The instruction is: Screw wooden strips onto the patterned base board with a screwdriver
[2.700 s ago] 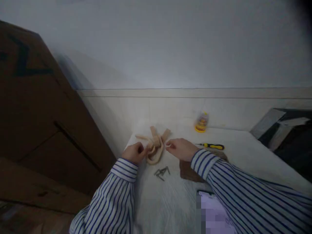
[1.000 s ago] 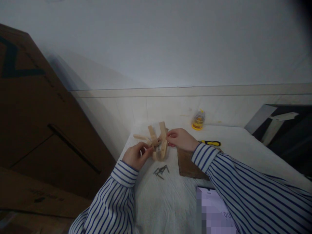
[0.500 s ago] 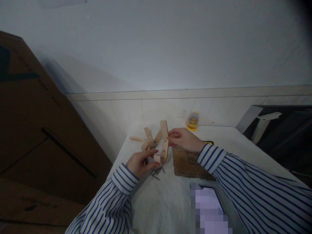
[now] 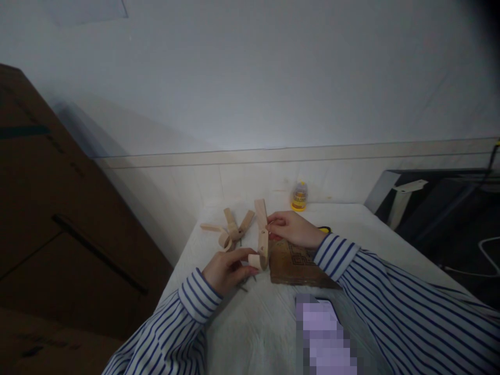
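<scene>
Between my two hands stands a pale wooden assembly, a long flat bar with holes and a short rounded block at its lower end. My left hand pinches that block between thumb and fingers. Higher up, my right hand has its fingertips closed on the bar's right edge; what lies behind them is hidden. Loose wooden parts, some strips and a ring, lie beyond my left hand. Below it, dark screws show only in part.
A brown board or book with a carved pattern lies under my right forearm. A phone rests nearer me. A yellow-based bottle stands by the wall. A large cardboard box leans at left; dark equipment is at right.
The view has shifted slightly. The wooden assembly has turned a little in my hands, showing its bar more edge-on. My left hand has moved lower over the screws. Both hands keep their grip.
</scene>
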Demonstrator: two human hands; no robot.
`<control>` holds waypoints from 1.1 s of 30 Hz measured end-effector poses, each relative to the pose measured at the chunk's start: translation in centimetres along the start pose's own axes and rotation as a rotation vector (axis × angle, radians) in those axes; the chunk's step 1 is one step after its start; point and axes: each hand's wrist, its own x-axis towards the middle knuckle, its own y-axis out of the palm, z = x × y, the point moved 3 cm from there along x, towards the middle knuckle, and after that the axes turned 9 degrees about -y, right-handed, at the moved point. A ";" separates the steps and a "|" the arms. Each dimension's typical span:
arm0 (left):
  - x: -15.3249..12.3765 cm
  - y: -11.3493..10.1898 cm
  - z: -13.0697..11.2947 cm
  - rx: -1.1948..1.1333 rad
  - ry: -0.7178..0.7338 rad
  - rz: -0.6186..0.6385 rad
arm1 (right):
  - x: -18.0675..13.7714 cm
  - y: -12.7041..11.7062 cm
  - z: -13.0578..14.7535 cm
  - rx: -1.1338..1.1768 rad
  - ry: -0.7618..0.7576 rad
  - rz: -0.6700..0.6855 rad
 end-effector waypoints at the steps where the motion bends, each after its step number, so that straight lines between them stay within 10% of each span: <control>1: 0.0 0.1 -0.3 -0.010 0.011 0.005 | -0.1 -0.1 0.0 -0.003 -0.008 -0.007; 11: 1.1 1.3 -4.0 0.077 0.016 0.118 | -0.4 -2.0 -0.6 -0.052 -0.037 -0.134; 33: 2.6 4.3 -0.9 0.303 0.013 0.075 | -1.1 -4.3 -4.1 -0.120 -0.022 -0.157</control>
